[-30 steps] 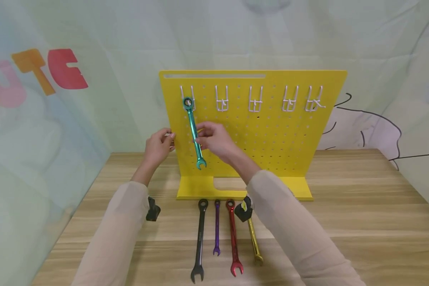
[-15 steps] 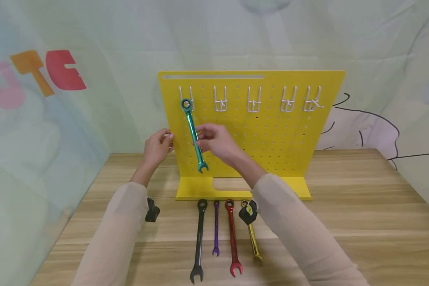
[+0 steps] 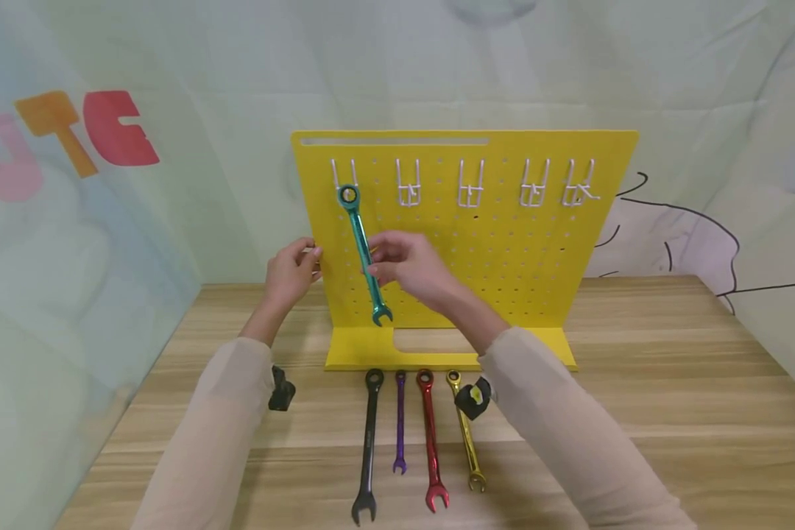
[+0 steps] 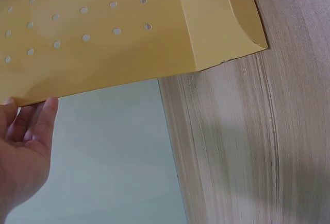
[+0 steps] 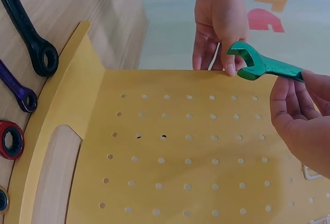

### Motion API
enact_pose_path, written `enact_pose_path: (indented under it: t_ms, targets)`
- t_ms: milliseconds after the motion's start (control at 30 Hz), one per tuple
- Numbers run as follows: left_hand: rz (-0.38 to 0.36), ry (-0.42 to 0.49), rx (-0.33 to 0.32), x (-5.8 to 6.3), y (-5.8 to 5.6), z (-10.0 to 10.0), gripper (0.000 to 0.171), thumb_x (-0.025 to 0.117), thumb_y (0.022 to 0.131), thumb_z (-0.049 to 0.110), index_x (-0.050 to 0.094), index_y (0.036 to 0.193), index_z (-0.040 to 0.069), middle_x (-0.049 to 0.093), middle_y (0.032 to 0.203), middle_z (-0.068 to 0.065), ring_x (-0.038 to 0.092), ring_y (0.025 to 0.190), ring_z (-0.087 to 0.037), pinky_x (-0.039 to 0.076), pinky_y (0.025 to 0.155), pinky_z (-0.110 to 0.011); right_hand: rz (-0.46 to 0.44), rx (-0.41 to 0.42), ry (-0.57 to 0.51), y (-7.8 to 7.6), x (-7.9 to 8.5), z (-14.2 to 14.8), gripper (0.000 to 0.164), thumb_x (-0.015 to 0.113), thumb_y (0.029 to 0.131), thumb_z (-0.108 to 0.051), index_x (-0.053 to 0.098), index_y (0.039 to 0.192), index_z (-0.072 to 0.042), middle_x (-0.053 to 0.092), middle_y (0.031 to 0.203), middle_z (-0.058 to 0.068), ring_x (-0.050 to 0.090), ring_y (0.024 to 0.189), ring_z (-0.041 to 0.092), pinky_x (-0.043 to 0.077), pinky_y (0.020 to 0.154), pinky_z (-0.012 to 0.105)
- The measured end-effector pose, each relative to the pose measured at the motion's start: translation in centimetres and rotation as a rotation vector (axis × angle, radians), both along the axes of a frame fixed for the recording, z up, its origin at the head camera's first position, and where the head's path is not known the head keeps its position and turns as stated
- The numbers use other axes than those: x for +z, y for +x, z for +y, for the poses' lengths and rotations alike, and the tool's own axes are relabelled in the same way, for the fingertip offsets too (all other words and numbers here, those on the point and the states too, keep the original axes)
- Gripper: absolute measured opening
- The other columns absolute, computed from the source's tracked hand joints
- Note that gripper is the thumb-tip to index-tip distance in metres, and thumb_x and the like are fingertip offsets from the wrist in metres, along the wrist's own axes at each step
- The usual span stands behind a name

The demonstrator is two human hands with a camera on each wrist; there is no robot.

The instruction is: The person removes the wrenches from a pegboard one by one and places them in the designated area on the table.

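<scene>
My right hand (image 3: 416, 266) pinches a teal-green combination wrench (image 3: 360, 233) by its shaft, between thumb and fingers. Its ring end is up, in front of the leftmost white wire hook (image 3: 343, 169); I cannot tell whether the hook's tip passes through the ring. The open-end jaw points down and to the right, and shows close up beside the fingers in the right wrist view. With thumb and fingers, my left hand (image 3: 291, 272) grips the left side edge of the yellow pegboard (image 3: 503, 250); the left wrist view shows this hand (image 4: 28, 154) at that edge.
Several more white hooks run along the board's upper part, among them a middle one (image 3: 470, 188). On the wooden table (image 3: 669, 383) before the board lie a black wrench (image 3: 369, 442), a purple wrench (image 3: 400, 423), a red wrench (image 3: 431, 442) and a gold wrench (image 3: 467, 434).
My right hand has shifted slightly right and down, and the green wrench's lower end has swung right with it. The ring end stays by the leftmost hook. My left hand keeps its place.
</scene>
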State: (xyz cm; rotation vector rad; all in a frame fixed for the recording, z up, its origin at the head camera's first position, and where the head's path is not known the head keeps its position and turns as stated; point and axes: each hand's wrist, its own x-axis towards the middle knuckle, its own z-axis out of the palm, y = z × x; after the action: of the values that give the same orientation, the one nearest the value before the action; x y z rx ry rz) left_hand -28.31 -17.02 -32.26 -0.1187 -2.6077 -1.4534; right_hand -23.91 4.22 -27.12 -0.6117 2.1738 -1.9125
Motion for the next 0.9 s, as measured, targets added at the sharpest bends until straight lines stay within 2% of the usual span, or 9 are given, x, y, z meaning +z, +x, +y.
enact_pose_path:
  t_ms: [300,600,900]
  targets:
    - [0.007,-0.001,-0.006,0.0,0.0,0.0,0.029,0.043,0.098,0.018,0.052,0.117,-0.002,0.059,0.109,-0.025,0.06,0.099,-0.033,0.054,0.079,-0.035,0.055,0.037,0.006,0.5,-0.2,1.1,0.022,0.057,0.086,0.009,0.056,0.108,0.007,0.058,0.088,0.014,0.059,0.076,0.024,0.053,0.075,0.044]
    - [-0.004,-0.004,-0.006,0.0,-0.2,0.0,0.03,0.043,0.098,0.019,0.051,0.118,-0.002,0.059,0.109,-0.024,0.06,0.099,-0.033,0.055,0.077,-0.033,0.03,0.044,0.001,0.1,-1.4,2.8,0.019,0.055,0.086,0.01,0.054,0.105,0.01,0.058,0.085,0.014,0.06,0.075,0.025,0.051,0.078,0.053]
    - [-0.002,-0.014,-0.004,0.2,-0.1,0.1,0.03,0.043,0.098,0.019,0.051,0.119,-0.001,0.059,0.109,-0.023,0.06,0.099,-0.031,0.055,0.077,-0.032,-0.014,0.032,0.088,0.1,-3.1,5.3,0.014,0.053,0.086,0.011,0.051,0.099,0.005,0.055,0.081,0.013,0.06,0.071,0.024,0.055,0.073,0.044]
